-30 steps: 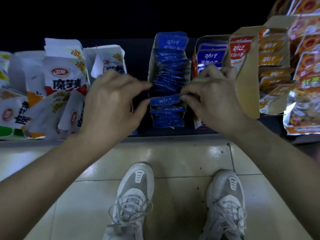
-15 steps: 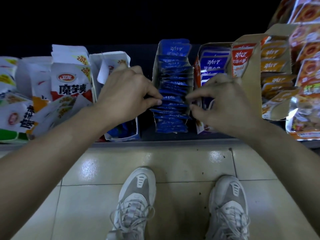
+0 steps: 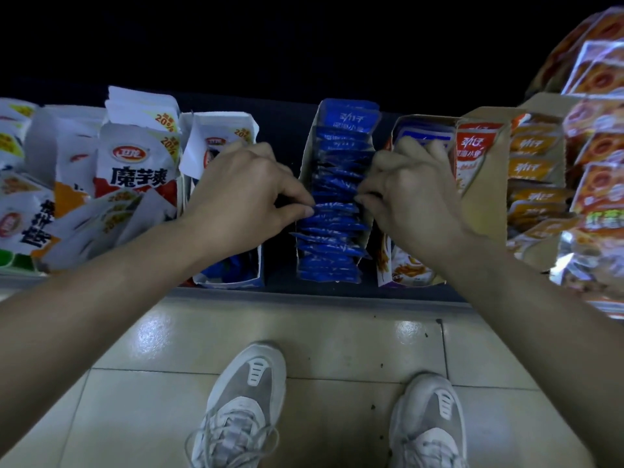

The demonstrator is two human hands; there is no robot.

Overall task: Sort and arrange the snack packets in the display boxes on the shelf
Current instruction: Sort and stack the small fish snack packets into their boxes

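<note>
Curled fingers (image 3: 302, 207) of the left hand (image 3: 243, 197) and of the right hand (image 3: 413, 197) pinch the side edges of blue snack packets (image 3: 334, 211) mid-row; the packets stand (tightly filed) in a narrow cardboard display box (image 3: 308, 153); it sits on the dark shelf (image 3: 280, 265).

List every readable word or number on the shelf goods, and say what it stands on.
"卫龙", "魔芋爽", "20%": white packet.
"劲仔": red packet and orange packets.
Blue packets: print too blurred to read.
Smaller print everywhere: unreadable.
</note>
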